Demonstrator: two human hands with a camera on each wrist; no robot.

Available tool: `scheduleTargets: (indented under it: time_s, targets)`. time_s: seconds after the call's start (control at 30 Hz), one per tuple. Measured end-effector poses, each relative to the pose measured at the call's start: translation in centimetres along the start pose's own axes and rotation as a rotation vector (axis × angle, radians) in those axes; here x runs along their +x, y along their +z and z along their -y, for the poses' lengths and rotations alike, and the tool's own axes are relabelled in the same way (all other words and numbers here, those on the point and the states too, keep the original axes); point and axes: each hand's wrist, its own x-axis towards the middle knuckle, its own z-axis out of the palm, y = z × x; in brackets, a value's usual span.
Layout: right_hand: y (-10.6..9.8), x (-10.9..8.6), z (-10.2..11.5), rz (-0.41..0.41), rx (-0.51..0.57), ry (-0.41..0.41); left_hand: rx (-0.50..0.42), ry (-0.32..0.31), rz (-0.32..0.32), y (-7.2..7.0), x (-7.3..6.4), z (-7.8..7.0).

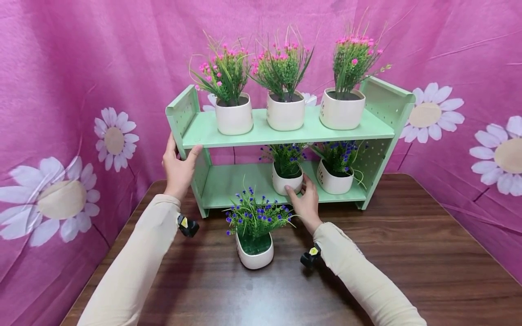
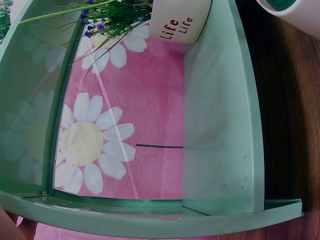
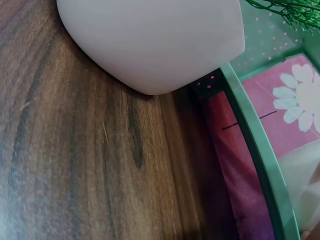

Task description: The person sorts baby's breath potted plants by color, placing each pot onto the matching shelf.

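Observation:
My left hand (image 1: 179, 170) holds the left side panel of a green two-tier shelf (image 1: 285, 139), its thumb at the front by the upper board and its fingers along the outer side. On the lower board, my right hand (image 1: 306, 203) grips a white flowerpot (image 1: 287, 184) with blue flowers, thumb on its front and fingers on its right side. "Life" lettering marks this pot (image 2: 180, 20) in the left wrist view. Another blue-flowered pot (image 1: 335, 181) stands to its right. In front of the shelf, a third blue-flowered pot (image 1: 256, 258) sits on the table.
Three white pots with pink flowers stand on the upper board: left (image 1: 234, 118), middle (image 1: 285, 113) and right (image 1: 341, 111). The shelf rests on a dark wooden table (image 1: 408, 253). A pink curtain (image 1: 134, 45) with large white daisies hangs behind and at both sides.

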Motion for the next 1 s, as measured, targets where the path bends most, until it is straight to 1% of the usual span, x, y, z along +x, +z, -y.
scheduleTargets:
  time_s: [0.2, 0.37, 0.53, 0.8, 1.0]
  targets:
    - [-0.3, -0.1, 0.3, 0.008, 0.02, -0.004, 0.014, 0.006, -0.003, 0.0, 0.1, 0.0]
    - [-0.7, -0.4, 0.4, 0.051, -0.007, 0.023, 0.014, -0.006, 0.0, -0.1, -0.1, 0.0]
    - [-1.2, -0.9, 0.7, 0.075, -0.027, 0.053, 0.013, 0.003, -0.002, 0.0, -0.1, -0.1]
    - [-2.1, -1.9, 0.8, 0.109, -0.009, 0.014, 0.015, -0.006, -0.005, 0.0, -0.2, -0.2]
    - [-2.9, -2.9, 1.1, 0.174, -0.026, 0.019, 0.016, -0.012, -0.007, 0.0, -0.2, -0.3]
